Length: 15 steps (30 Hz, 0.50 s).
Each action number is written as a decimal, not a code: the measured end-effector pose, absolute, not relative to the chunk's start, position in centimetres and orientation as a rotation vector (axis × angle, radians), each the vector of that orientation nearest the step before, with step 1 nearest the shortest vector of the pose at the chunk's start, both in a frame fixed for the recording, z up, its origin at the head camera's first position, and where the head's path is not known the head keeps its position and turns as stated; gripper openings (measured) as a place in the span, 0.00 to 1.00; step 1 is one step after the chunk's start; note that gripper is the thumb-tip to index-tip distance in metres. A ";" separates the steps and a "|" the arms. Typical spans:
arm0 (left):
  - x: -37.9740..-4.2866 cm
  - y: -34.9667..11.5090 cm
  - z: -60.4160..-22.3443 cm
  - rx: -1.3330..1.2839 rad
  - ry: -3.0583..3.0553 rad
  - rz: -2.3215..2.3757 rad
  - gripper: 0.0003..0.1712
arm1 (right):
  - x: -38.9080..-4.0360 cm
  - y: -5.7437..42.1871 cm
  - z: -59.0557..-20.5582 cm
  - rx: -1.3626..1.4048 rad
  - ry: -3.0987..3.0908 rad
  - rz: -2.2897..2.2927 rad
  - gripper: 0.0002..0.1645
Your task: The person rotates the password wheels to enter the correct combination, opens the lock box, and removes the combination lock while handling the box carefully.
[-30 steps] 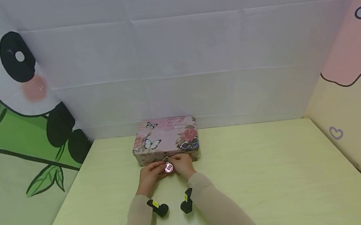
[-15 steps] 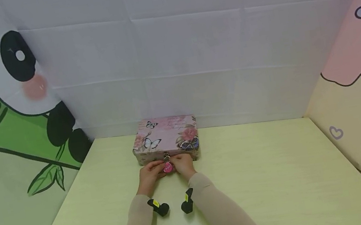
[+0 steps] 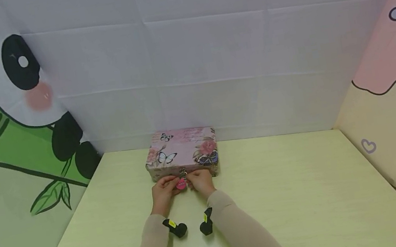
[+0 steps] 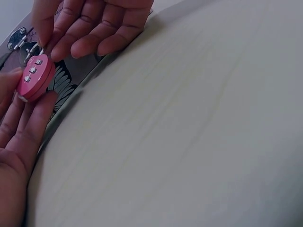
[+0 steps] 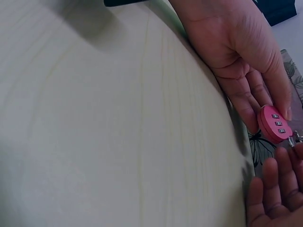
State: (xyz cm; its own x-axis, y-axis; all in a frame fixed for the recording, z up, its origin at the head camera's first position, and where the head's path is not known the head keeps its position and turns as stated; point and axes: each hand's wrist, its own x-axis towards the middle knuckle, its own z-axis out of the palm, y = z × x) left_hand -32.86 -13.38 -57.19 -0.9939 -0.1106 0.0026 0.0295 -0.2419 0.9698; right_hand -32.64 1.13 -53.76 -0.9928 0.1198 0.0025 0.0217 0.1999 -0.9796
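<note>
A pink combination padlock (image 4: pixel 38 75) with three number dials sits at the front of a floral tin box (image 3: pixel 182 148) printed with butterflies. My left hand (image 3: pixel 163 194) pinches the padlock's body between thumb and fingers, dials showing in both wrist views. My right hand (image 3: pixel 201 182) is at the metal shackle (image 4: pixel 41 51), thumb and forefinger tips pinching it, the other fingers loosely bent. Behind the shackle is the box's metal latch (image 4: pixel 20 39). The box's lid is down.
The box stands at the back of a pale wooden table (image 3: pixel 292 195), close to a white wall sheet (image 3: pixel 209 51). Cartoon-printed panels flank the table on both sides. A black wrist-worn device (image 3: pixel 176 228) sits on the left sleeve, another black device (image 3: pixel 206 222) on the right.
The padlock has turned and shifted slightly left with my left hand, away from the right fingertips. The right hand has hardly moved, and the box has stayed in place.
</note>
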 end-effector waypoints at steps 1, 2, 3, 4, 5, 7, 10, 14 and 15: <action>-32.9 -13.3 -57.2 0.113 -1.867 -2.408 0.10 | -32.6 1.1 -53.8 -0.137 -2.369 1.936 0.09; -32.9 -13.3 -57.2 0.119 -1.859 -2.408 0.09 | -32.6 1.2 -53.8 -0.134 -2.366 1.937 0.09; -32.9 -13.2 -57.2 0.124 -1.855 -2.404 0.09 | -32.6 1.2 -53.8 -0.131 -2.358 1.941 0.09; -33.0 -13.2 -57.2 0.130 -1.854 -2.399 0.08 | -32.6 1.2 -53.9 -0.128 -2.351 1.943 0.09; -33.0 -13.1 -57.2 0.134 -1.851 -2.396 0.08 | -32.6 1.2 -53.9 -0.126 -2.340 1.949 0.09; -33.0 -13.1 -57.2 0.139 -1.844 -2.392 0.08 | -32.6 1.2 -54.0 -0.124 -2.324 1.961 0.08; -33.0 -13.0 -57.1 0.153 -1.847 -2.385 0.08 | -32.5 1.2 -54.0 -0.125 -2.306 1.983 0.08; -32.9 -12.9 -57.0 0.167 -1.860 -2.369 0.10 | -32.3 1.3 -53.9 -0.137 -2.284 2.016 0.08; -32.9 -12.9 -57.0 0.171 -1.862 -2.368 0.10 | -32.3 1.3 -53.9 -0.140 -2.274 2.024 0.08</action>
